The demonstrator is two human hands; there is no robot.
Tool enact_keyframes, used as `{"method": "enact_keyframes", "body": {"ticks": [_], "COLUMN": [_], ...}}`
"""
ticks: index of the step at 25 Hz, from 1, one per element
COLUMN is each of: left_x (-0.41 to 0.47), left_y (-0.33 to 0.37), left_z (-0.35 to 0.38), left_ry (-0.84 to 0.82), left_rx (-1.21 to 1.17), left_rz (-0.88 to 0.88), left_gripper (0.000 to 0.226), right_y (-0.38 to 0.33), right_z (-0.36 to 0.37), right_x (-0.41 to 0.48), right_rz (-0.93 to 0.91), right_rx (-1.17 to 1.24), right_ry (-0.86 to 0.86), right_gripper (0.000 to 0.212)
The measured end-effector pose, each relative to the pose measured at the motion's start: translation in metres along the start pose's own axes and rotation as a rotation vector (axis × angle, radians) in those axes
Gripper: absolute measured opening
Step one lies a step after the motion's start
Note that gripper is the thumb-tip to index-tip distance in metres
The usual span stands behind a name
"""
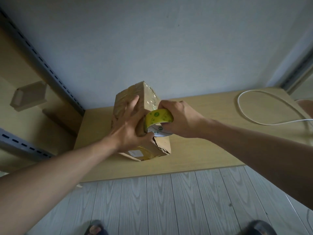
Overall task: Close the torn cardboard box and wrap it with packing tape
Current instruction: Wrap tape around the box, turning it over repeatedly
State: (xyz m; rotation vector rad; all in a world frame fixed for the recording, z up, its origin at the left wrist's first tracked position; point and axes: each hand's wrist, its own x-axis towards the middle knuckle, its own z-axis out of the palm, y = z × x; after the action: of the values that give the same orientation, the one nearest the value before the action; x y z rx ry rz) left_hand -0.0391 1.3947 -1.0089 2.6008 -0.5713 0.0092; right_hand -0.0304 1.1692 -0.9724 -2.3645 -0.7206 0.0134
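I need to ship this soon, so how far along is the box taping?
Done: the cardboard box is closed, and glossy tape already covers its upper end. In hand: the left hand steadies the box while the right hand grips the tape roll against its side. Left: the torn edge near the bottom looks bare, so more wraps seem needed.

Left hand (129,128) flat on cardboard box (133,97), right hand (179,119) around tape roll (158,118)
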Motion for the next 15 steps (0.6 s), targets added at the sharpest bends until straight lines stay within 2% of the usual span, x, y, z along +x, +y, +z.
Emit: {"method": "enact_keyframes", "body": {"ticks": [3, 9, 11, 13, 15], "left_x": [-0.014, -0.028, -0.029, -0.033, -0.042], "left_y": [-0.029, -0.053, -0.057, -0.065, -0.077], "left_z": [-0.013, -0.024, -0.023, -0.024, -0.026], "left_ry": [0.033, 0.007, 0.005, 0.018, 0.022], "left_rx": [-0.070, -0.095, -0.106, -0.159, -0.229], "left_rz": [0.082, 0.088, 0.074, 0.072, 0.073], "left_gripper": [0.080, 0.086, 0.082, 0.069, 0.062], "right_y": [-0.023, -0.051, -0.053, -0.042, -0.021], "right_z": [0.014, 0.019, 0.010, -0.005, -0.016], "right_x": [0.018, 0.043, 0.042, 0.033, 0.019], "right_rz": [-0.021, -0.100, -0.096, -0.045, 0.038], "right_rx": [0.003, -0.008, -0.039, -0.142, -0.246], "right_ry": [-0.013, -0.061, -0.067, -0.032, -0.024], "right_gripper": [0.026, 0.022, 0.026, 0.038, 0.038]}}
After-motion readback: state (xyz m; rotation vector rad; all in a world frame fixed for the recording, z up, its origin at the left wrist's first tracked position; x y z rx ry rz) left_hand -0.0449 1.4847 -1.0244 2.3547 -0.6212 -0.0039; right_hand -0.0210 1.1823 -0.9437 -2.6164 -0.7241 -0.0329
